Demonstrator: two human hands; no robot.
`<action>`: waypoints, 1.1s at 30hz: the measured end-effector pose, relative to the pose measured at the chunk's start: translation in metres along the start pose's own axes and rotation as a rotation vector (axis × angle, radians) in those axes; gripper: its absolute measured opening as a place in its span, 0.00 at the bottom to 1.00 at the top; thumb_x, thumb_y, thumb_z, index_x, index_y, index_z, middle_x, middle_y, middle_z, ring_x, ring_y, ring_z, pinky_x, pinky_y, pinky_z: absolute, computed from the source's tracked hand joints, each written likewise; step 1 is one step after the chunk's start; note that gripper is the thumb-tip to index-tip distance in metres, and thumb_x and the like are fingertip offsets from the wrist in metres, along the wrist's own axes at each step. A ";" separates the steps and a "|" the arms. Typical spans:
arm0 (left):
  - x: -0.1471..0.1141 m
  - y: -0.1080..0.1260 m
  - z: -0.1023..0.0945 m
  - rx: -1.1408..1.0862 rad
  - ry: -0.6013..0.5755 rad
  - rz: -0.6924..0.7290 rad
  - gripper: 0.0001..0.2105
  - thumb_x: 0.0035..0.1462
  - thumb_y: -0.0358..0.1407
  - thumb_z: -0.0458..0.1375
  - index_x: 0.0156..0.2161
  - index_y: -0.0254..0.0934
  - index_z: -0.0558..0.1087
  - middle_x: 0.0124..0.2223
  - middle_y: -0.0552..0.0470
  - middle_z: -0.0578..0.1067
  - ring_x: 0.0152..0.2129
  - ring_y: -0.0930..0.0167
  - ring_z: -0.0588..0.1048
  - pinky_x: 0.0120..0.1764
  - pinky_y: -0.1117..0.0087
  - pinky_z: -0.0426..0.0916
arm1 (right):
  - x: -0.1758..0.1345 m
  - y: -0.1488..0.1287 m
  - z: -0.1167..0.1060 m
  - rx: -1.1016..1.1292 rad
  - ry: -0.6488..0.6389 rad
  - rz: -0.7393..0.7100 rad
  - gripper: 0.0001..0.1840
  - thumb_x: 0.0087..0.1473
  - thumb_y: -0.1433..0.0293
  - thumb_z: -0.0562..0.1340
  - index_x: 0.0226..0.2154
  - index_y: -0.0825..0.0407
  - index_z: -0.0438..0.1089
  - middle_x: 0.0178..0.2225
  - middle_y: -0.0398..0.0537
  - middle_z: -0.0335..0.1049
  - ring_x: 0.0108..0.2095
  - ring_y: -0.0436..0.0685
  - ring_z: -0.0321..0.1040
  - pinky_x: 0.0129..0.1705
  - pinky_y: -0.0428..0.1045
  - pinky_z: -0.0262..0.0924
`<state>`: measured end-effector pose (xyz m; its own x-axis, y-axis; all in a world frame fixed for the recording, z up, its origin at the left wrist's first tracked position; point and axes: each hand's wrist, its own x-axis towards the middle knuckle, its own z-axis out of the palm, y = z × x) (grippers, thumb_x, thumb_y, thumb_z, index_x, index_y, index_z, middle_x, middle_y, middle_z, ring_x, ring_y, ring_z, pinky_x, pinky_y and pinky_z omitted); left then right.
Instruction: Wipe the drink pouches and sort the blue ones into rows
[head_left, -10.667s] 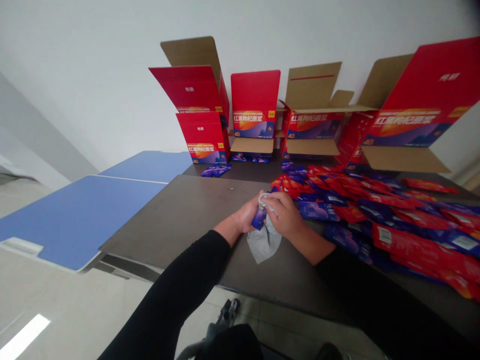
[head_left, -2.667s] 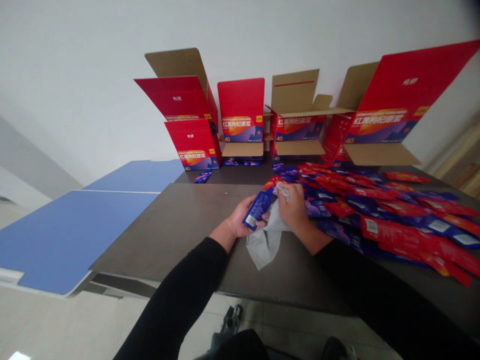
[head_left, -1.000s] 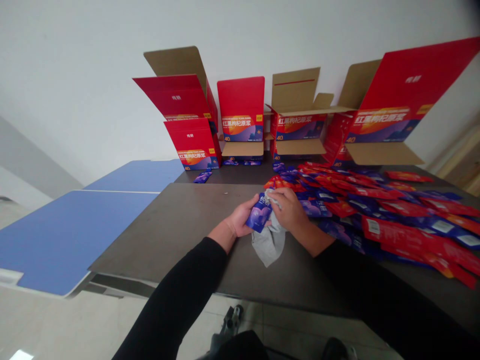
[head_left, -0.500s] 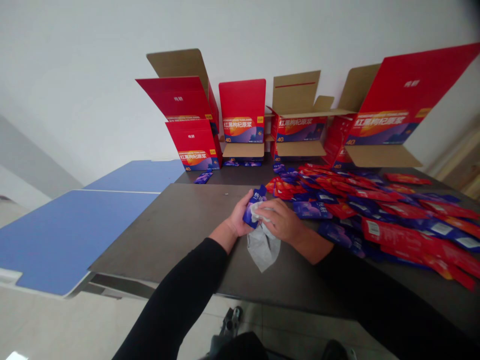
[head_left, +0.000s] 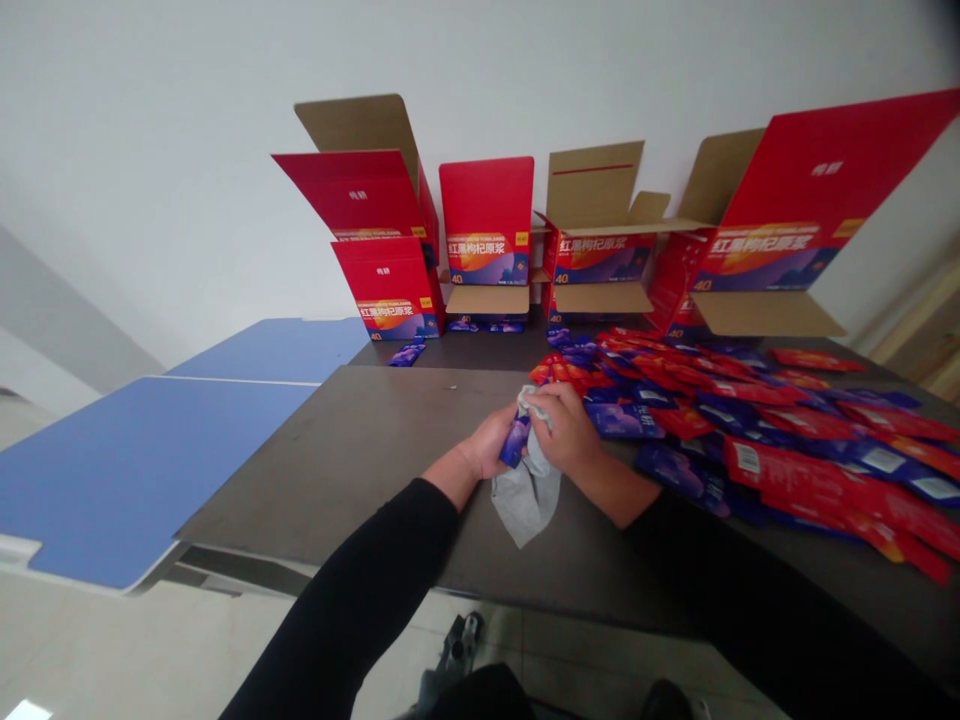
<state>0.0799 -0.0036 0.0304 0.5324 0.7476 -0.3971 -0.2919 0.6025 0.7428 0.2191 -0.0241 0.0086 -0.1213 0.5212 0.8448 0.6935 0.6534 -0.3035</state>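
Observation:
Over the dark table, my left hand (head_left: pixel 489 442) is closed around a blue-purple sachet (head_left: pixel 514 440), which stands tilted between my two hands. My right hand (head_left: pixel 568 425) grips a light grey cloth (head_left: pixel 527 497) and presses its upper part against the sachet's top end. The cloth's lower corner hangs loose below the hands. Part of the sachet is hidden by the cloth and my fingers. Just right of my right hand begins a spread pile of red sachets (head_left: pixel 817 420) and blue sachets (head_left: pixel 622 420).
Several red cartons with raised flaps stand along the wall, among them a left carton (head_left: pixel 394 305) and a wide-open right carton (head_left: pixel 765 245). One blue sachet (head_left: pixel 407 352) lies by the left carton. A blue table-tennis table (head_left: pixel 187 450) adjoins the dark table (head_left: pixel 315 460) on the left.
My right hand has moved slightly up with the cloth, now at the sachet's top end. The sachet has turned, so less of its printed front shows.

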 end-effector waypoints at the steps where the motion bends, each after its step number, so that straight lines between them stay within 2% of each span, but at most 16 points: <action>1: 0.000 -0.001 -0.001 0.023 -0.036 0.021 0.17 0.60 0.49 0.58 0.30 0.35 0.70 0.24 0.55 0.69 0.16 0.77 0.67 0.19 0.77 0.59 | 0.000 0.003 0.000 0.003 0.029 0.041 0.14 0.58 0.75 0.57 0.45 0.49 0.72 0.42 0.52 0.66 0.45 0.60 0.67 0.49 0.59 0.67; 5: 0.001 -0.002 -0.005 0.081 -0.158 0.050 0.23 0.57 0.57 0.58 0.33 0.34 0.70 0.25 0.55 0.68 0.17 0.78 0.66 0.19 0.77 0.58 | 0.001 0.011 0.000 -0.012 0.094 0.127 0.13 0.57 0.75 0.57 0.44 0.49 0.70 0.42 0.52 0.64 0.46 0.61 0.66 0.51 0.60 0.66; 7: 0.000 -0.002 -0.007 0.106 -0.180 0.050 0.22 0.56 0.56 0.60 0.33 0.34 0.70 0.25 0.55 0.68 0.17 0.78 0.65 0.19 0.78 0.58 | 0.001 0.015 0.000 -0.014 0.102 0.153 0.12 0.57 0.74 0.57 0.44 0.49 0.69 0.42 0.52 0.64 0.46 0.61 0.66 0.52 0.61 0.65; 11: -0.004 0.001 -0.008 0.111 -0.203 0.081 0.11 0.50 0.36 0.66 0.37 0.36 0.71 0.26 0.57 0.67 0.18 0.78 0.65 0.20 0.79 0.59 | 0.001 0.021 0.000 0.002 0.132 0.218 0.10 0.58 0.73 0.56 0.43 0.50 0.68 0.41 0.53 0.64 0.46 0.62 0.65 0.52 0.61 0.65; 14: -0.007 0.007 -0.010 0.053 -0.213 0.052 0.13 0.47 0.29 0.62 0.41 0.35 0.72 0.27 0.55 0.70 0.18 0.77 0.66 0.19 0.78 0.59 | 0.000 0.023 0.000 0.002 0.129 0.281 0.09 0.57 0.73 0.56 0.41 0.50 0.68 0.41 0.53 0.64 0.46 0.62 0.66 0.52 0.60 0.65; 17: -0.007 0.015 -0.013 -0.036 -0.158 0.033 0.13 0.48 0.28 0.59 0.42 0.32 0.73 0.29 0.50 0.73 0.19 0.76 0.68 0.20 0.78 0.61 | -0.003 0.024 0.001 0.006 0.059 0.285 0.09 0.55 0.74 0.57 0.39 0.50 0.69 0.41 0.53 0.64 0.45 0.61 0.66 0.51 0.58 0.66; 22: -0.001 0.026 -0.019 -0.255 -0.057 0.068 0.13 0.52 0.30 0.55 0.43 0.28 0.73 0.33 0.44 0.76 0.24 0.73 0.74 0.21 0.78 0.66 | -0.007 0.019 0.001 0.051 -0.174 0.162 0.07 0.52 0.74 0.60 0.34 0.50 0.70 0.37 0.50 0.67 0.41 0.58 0.67 0.47 0.53 0.67; 26: 0.004 0.032 -0.025 -0.379 0.095 0.180 0.11 0.55 0.31 0.53 0.44 0.30 0.72 0.39 0.42 0.77 0.32 0.69 0.78 0.31 0.72 0.75 | -0.005 0.014 0.001 0.037 -0.286 0.126 0.06 0.50 0.75 0.61 0.32 0.49 0.70 0.37 0.49 0.68 0.41 0.57 0.67 0.46 0.51 0.66; 28: 0.005 0.033 -0.028 -0.382 0.165 0.210 0.11 0.56 0.31 0.52 0.43 0.31 0.71 0.39 0.41 0.77 0.34 0.67 0.79 0.35 0.67 0.77 | -0.004 0.013 0.001 0.015 -0.307 0.135 0.06 0.50 0.76 0.61 0.32 0.49 0.70 0.37 0.49 0.68 0.41 0.57 0.67 0.46 0.51 0.65; 33: 0.011 0.041 -0.032 -0.282 0.257 0.172 0.09 0.57 0.33 0.51 0.42 0.32 0.69 0.39 0.39 0.77 0.36 0.60 0.80 0.34 0.57 0.78 | -0.001 0.011 0.001 -0.010 -0.345 0.154 0.06 0.50 0.75 0.61 0.31 0.49 0.70 0.36 0.48 0.68 0.41 0.57 0.66 0.44 0.51 0.65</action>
<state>0.0488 0.0384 0.0389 0.2518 0.8679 -0.4281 -0.5847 0.4890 0.6473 0.2259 -0.0164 0.0042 -0.2461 0.7682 0.5910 0.7289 0.5486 -0.4096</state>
